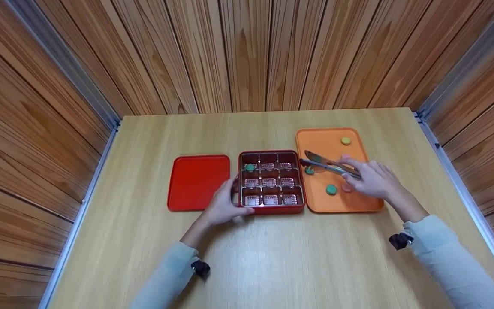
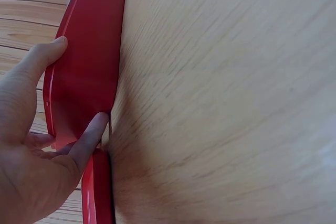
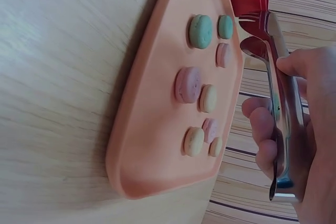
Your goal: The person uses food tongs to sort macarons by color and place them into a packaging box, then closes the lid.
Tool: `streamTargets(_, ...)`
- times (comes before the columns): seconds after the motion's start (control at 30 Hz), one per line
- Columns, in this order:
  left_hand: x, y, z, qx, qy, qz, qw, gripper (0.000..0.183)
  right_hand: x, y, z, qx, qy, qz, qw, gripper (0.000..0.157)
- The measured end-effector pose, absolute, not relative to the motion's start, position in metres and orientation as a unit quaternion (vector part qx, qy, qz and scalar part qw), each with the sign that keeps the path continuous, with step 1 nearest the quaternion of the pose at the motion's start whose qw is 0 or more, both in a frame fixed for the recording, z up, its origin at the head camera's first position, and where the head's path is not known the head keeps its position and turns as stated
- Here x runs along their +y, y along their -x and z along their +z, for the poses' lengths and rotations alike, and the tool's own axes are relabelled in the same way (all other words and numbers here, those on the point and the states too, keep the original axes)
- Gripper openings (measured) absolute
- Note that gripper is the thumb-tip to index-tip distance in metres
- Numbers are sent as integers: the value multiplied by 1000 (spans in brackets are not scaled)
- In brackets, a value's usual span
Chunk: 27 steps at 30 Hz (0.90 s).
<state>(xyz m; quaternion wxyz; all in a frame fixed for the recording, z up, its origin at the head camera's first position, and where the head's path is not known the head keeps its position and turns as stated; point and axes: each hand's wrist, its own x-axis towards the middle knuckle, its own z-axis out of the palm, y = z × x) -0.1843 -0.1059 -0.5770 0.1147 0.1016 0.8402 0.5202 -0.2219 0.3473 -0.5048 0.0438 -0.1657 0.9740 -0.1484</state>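
My left hand (image 1: 223, 206) holds the front left corner of a red box (image 1: 272, 210), its thumb at the front wall and fingers along the left side. Inside, a clear divider tray (image 1: 269, 182) has a green macaron (image 1: 250, 167) in its back left compartment. My right hand (image 1: 371, 177) grips metal tongs (image 3: 283, 108) whose tips point left, slightly apart with nothing between them. Under the tips, near the orange tray's (image 1: 362, 207) left edge, lies another green macaron (image 3: 225, 27). A nearer green macaron (image 1: 331, 189) sits beside a pink macaron (image 3: 188, 84).
Left of the box lies a flat red lid (image 1: 198, 182). More pink and yellow macarons, among them a yellow macaron (image 1: 346, 140) at the back, are on the orange tray, which stands right beside the box. Wood-patterned walls (image 1: 247, 56) enclose the table (image 1: 264, 257) on three sides.
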Motion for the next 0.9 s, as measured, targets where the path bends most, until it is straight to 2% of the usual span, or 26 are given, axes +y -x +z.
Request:
streamTargets(0.6, -106, 184, -577, 839, -96, 523, 116, 126, 350, 225, -515, 972, 160, -152, 76, 46)
streamTargets(0.9, -106, 185, -578, 841, -95, 520, 114, 125, 346, 229, -512, 976, 138, -144, 94, 51)
